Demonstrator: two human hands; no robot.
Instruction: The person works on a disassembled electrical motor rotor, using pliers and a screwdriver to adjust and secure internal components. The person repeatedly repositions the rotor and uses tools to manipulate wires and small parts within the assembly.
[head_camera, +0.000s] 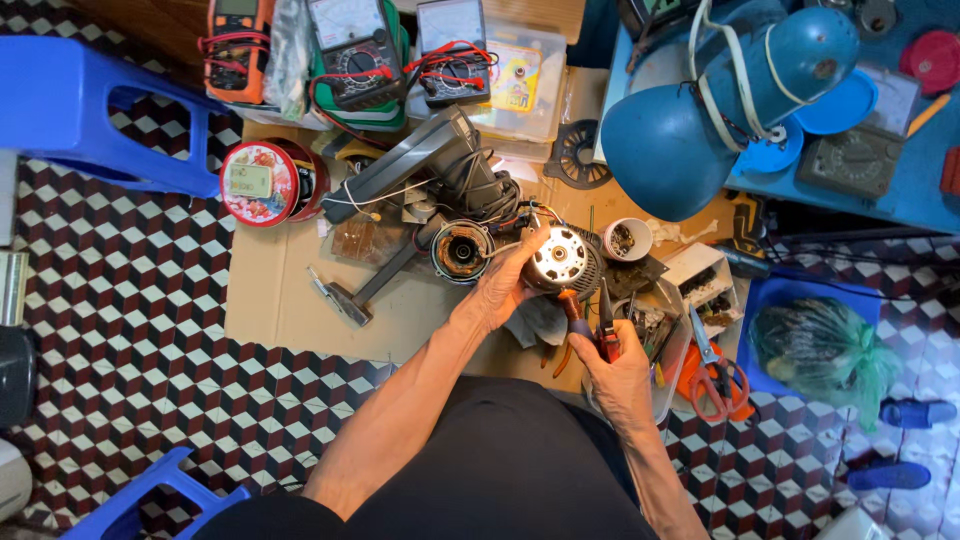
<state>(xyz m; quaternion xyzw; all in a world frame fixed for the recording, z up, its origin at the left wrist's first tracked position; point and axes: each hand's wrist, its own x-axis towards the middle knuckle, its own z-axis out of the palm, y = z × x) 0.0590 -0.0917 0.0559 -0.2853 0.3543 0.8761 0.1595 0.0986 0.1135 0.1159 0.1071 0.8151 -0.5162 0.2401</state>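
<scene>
Left hand (497, 290), fingers wrapped round the lit motor (560, 260), steadying it near the right edge of the cardboard sheet (290, 290) on the floor. Right hand (620, 375), fingers closed on red-handled pliers (600, 325), tips up by the motor, prob touching, hard to tell. Just left: a second motor part (462, 250). Blue lamp (700, 110) overhead at right, scissors (715, 375) by the right hand.

Motor (560, 258) just ahead of left hand (500, 290), touching; pliers (606, 330) in right hand (620, 375); scissors (715, 375) right of it; lamp (720, 100) beyond.
</scene>
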